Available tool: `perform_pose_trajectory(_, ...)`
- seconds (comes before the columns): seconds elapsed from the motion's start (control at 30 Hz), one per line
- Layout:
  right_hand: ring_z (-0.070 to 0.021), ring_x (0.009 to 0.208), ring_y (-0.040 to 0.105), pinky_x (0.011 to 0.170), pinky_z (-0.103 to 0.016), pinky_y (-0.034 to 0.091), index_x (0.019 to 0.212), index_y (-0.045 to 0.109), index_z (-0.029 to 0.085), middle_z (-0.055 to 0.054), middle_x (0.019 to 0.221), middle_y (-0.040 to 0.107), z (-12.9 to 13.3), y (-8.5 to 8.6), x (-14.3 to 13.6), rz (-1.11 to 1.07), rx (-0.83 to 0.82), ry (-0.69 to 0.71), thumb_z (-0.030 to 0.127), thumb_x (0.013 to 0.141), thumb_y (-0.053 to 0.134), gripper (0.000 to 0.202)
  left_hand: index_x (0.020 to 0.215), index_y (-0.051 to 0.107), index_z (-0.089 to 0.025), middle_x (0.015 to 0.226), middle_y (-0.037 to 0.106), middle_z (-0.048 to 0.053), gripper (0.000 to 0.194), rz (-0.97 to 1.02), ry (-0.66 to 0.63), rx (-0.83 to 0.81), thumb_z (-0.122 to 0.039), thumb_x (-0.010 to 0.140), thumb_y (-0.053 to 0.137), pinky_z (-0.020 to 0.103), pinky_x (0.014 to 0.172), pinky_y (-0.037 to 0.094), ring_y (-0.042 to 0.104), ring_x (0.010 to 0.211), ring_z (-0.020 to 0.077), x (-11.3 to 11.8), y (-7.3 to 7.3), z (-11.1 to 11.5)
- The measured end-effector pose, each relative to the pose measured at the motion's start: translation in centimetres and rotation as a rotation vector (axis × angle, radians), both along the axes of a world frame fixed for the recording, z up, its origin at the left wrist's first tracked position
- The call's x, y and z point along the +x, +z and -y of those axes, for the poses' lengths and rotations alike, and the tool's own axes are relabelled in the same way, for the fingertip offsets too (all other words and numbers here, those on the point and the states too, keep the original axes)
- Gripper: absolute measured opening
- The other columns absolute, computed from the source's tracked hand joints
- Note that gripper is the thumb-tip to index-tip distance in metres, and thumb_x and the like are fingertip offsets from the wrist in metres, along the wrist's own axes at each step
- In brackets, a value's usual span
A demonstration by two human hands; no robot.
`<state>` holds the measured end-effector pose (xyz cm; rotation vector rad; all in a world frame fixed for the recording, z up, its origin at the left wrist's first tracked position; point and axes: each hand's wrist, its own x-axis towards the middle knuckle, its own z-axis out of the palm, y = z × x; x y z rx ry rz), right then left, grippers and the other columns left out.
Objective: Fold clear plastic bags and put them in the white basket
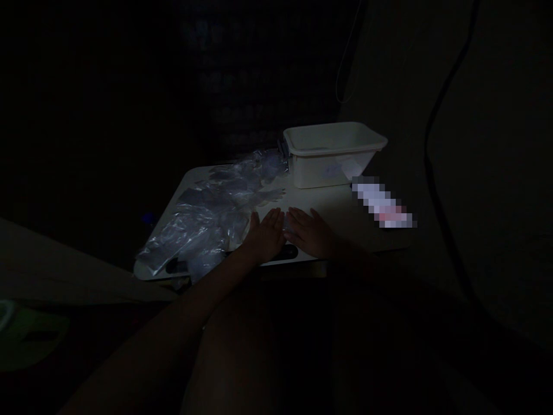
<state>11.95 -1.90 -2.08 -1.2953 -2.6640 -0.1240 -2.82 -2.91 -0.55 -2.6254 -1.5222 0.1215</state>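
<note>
In dim light, my left hand (266, 236) lies palm down near the front edge of a white table (322, 202), its fingers stretched forward and its thumb apart. Beside it on the right, my right hand (310, 231) also rests flat, fingers extended toward the left hand; the fingertips of the two nearly meet. Whether anything thin lies under the hands cannot be made out. Crumpled clear plastic bags (203, 222) spread over the left part of the table, right up to my left hand.
A white plastic tub (319, 168) stands at the back right of the table. A pixelated bright object (380, 202) lies at the right side. A dark cable (427, 144) hangs on the right. Something green (34, 340) shows at the lower left.
</note>
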Motion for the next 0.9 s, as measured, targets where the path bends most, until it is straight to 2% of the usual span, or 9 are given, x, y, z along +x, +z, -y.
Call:
perform_pose_trajectory(0.4, -0.0232, 0.115, 0.025, 0.090, -0.045, 0.021, 0.119, 0.031, 0.010, -0.015, 0.126, 0.030, -0.26, -0.16, 0.00, -0.022, -0.013, 0.004, 0.046, 0.079, 0.016, 0.056, 0.123, 0.020, -0.007, 0.130, 0.018, 0.014, 0.049, 0.035, -0.001, -0.002, -0.030, 0.080, 0.017, 0.050, 0.091, 0.009, 0.013, 0.119, 0.0222, -0.15, -0.39, -0.25)
perform_pose_trajectory(0.9, -0.0235, 0.115, 0.025, 0.090, -0.046, 0.021, 0.118, 0.032, 0.009, -0.015, 0.126, 0.030, -0.10, -0.05, -0.05, -0.037, -0.014, 0.000, 0.045, 0.079, 0.018, 0.055, 0.123, 0.020, -0.005, 0.130, 0.017, 0.015, 0.049, 0.014, 0.005, -0.017, -0.029, 0.080, 0.017, 0.051, 0.090, 0.010, 0.012, 0.119, 0.0220, 0.04, 0.00, -0.16)
